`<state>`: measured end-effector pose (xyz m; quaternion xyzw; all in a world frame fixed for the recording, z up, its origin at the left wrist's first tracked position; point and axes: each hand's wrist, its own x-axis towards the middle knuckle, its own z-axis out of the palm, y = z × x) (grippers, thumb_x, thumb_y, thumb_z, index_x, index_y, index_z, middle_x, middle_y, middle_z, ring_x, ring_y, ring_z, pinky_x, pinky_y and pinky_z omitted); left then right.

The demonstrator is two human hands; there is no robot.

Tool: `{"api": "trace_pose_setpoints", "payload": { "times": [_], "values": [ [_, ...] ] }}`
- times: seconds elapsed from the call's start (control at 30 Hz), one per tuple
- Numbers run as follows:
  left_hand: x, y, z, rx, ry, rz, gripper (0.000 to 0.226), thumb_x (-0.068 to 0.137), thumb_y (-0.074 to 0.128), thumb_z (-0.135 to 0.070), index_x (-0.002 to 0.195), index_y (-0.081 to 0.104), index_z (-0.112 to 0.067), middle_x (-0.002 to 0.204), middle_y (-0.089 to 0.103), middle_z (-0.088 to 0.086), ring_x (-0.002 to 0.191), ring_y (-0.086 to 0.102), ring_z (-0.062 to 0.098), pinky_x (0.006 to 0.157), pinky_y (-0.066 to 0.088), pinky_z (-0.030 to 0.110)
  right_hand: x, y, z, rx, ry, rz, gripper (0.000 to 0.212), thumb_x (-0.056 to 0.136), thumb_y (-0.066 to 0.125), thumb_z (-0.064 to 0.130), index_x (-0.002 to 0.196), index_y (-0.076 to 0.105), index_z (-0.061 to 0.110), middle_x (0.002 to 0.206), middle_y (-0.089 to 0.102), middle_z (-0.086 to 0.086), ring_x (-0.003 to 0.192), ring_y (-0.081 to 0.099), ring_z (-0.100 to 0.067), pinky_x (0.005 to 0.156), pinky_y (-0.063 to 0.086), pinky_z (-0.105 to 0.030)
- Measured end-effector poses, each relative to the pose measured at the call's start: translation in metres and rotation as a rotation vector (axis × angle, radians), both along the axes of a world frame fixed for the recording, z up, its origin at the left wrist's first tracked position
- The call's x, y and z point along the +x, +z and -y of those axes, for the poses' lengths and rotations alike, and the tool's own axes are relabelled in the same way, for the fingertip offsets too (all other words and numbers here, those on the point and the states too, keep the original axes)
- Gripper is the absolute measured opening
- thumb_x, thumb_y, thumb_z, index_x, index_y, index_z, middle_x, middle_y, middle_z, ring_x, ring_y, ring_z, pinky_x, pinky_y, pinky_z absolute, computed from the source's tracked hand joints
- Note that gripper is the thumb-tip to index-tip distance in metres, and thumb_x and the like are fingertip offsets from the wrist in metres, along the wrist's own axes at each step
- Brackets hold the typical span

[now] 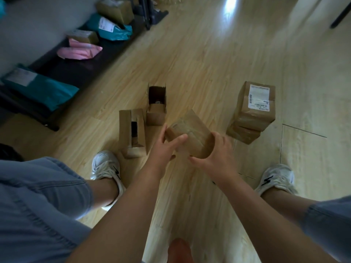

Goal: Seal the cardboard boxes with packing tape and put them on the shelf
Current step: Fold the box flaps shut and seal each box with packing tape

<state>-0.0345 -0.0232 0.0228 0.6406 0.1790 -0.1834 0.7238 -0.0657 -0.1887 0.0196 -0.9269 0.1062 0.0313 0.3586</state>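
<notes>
From the head view, a person looks down at both hands, and together they hold one small brown box (191, 130). The box is shiny with tape and is up off the wood floor (209, 63).

The left hand (167, 147) is on the left side of the box. Its fingers (163, 132) curl up along the left edge, and the thumb lies across the near face. The right hand (214, 154) grips the near right corner. Its fingers (197, 160) curl under the bottom, and the thumb presses on the right side. Both hands are wrapped snugly round the box, not spread wide.

Two open boxes stand on the floor just past the left hand. One is the near open box (131, 130), with its flaps up. The other is the far open box (156, 107), right beside it. Something dark sits inside each, too dim to tell what.

To the right, two taped boxes sit in a stack. The top stacked box (254, 107) has a white label. The bottom stacked box (243, 133) peeks out under it.

A low dark shelf (79, 69) runs along the wall on the left. On it are two teal bags, the near teal bag (38, 88) and the far teal bag (112, 27). There is also one pink bag (79, 51). Two brown boxes sit there as well, a small shelf box (83, 36) and a bigger shelf box (115, 9).

Two white shoes are on the floor, the left shoe (106, 166) and the right shoe (275, 179).
</notes>
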Motion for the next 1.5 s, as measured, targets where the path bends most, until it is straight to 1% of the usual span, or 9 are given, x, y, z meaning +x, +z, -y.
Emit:
{"api": "trace_pose_setpoints", "payload": {
  "times": [0.13,0.33,0.5,0.7,0.83,0.97,1.07,1.33,1.5],
  "values": [
    [0.001,-0.001,0.0,-0.005,-0.012,0.021,0.099,0.074,0.084,-0.039,0.153,0.025,-0.043,0.152,0.043,-0.008,0.129,0.05,0.016,0.108,0.044,0.05,-0.005,-0.005,-0.002,0.03,-0.03,0.018,0.107,0.064,0.088,0.05,0.149,0.032,0.018,0.139,0.04,0.002,0.129,0.04,-0.016,0.101,0.037,-0.025],
    [0.004,-0.001,0.001,-0.052,0.034,0.012,0.074,0.078,0.08,-0.041,0.143,0.044,-0.044,0.14,0.054,-0.009,0.123,0.057,0.015,0.105,0.048,0.046,-0.006,-0.009,-0.001,0.025,-0.054,0.034,0.109,0.06,0.087,0.056,0.147,0.035,0.017,0.137,0.043,0.001,0.127,0.043,-0.017,0.107,0.044,-0.038],
    [0.005,0.005,0.006,-0.041,0.059,-0.012,0.057,0.084,0.073,-0.047,0.133,0.045,-0.041,0.129,0.054,-0.012,0.117,0.055,0.012,0.104,0.047,0.046,-0.008,-0.007,-0.003,-0.005,-0.022,0.035,0.109,0.065,0.087,0.052,0.151,0.028,0.02,0.141,0.037,0.003,0.13,0.039,-0.014,0.107,0.039,-0.03],
    [0.005,0.002,0.0,-0.057,-0.01,0.015,0.077,0.082,0.078,-0.015,0.146,0.039,-0.035,0.136,0.054,-0.006,0.118,0.058,0.013,0.102,0.051,0.041,-0.007,-0.008,-0.001,0.0,-0.03,0.033,0.108,0.066,0.087,0.051,0.151,0.028,0.02,0.142,0.038,0.003,0.13,0.039,-0.014,0.103,0.035,-0.024],
    [0.006,-0.003,-0.006,-0.065,-0.053,0.025,0.09,0.077,0.082,-0.017,0.151,0.035,-0.036,0.142,0.052,-0.005,0.122,0.058,0.014,0.106,0.048,0.04,-0.006,-0.009,0.002,0.024,-0.047,0.042,0.108,0.066,0.088,0.05,0.152,0.029,0.021,0.14,0.039,0.003,0.129,0.039,-0.013,0.099,0.03,-0.021],
    [0.008,-0.002,-0.008,-0.083,-0.075,0.023,0.087,0.08,0.078,-0.011,0.151,0.035,-0.035,0.145,0.05,-0.006,0.123,0.057,0.012,0.104,0.047,0.035,-0.006,-0.011,0.003,0.038,-0.055,0.036,0.108,0.066,0.087,0.05,0.152,0.03,0.02,0.141,0.04,0.002,0.129,0.039,-0.013,0.1,0.031,-0.022],
    [0.008,-0.003,-0.01,-0.056,-0.08,0.022,0.084,0.081,0.078,-0.016,0.151,0.036,-0.037,0.146,0.049,-0.008,0.127,0.053,0.013,0.108,0.045,0.04,-0.004,-0.01,0.004,0.067,-0.071,0.01,0.108,0.066,0.086,0.052,0.152,0.031,0.019,0.142,0.041,0.002,0.13,0.041,-0.014,0.102,0.034,-0.024],
    [0.011,-0.007,-0.009,-0.022,0.061,-0.032,0.056,0.091,0.069,-0.025,0.143,0.048,-0.024,0.12,0.066,-0.006,0.112,0.061,0.012,0.101,0.049,0.036,0.0,-0.007,0.008,0.349,-0.144,-0.164,0.105,0.065,0.084,0.059,0.151,0.037,0.022,0.142,0.047,0.009,0.128,0.049,-0.013,0.106,0.046,-0.038],
    [0.007,-0.009,-0.008,-0.021,0.116,-0.077,0.036,0.093,0.068,-0.03,0.127,0.058,-0.023,0.114,0.066,-0.008,0.105,0.06,0.009,0.082,0.048,0.026,0.0,-0.007,0.009,0.646,-0.188,-0.338,0.098,0.07,0.078,0.062,0.151,0.04,0.02,0.136,0.058,0.006,0.121,0.059,-0.015,0.105,0.049,-0.042]
  ]
}}
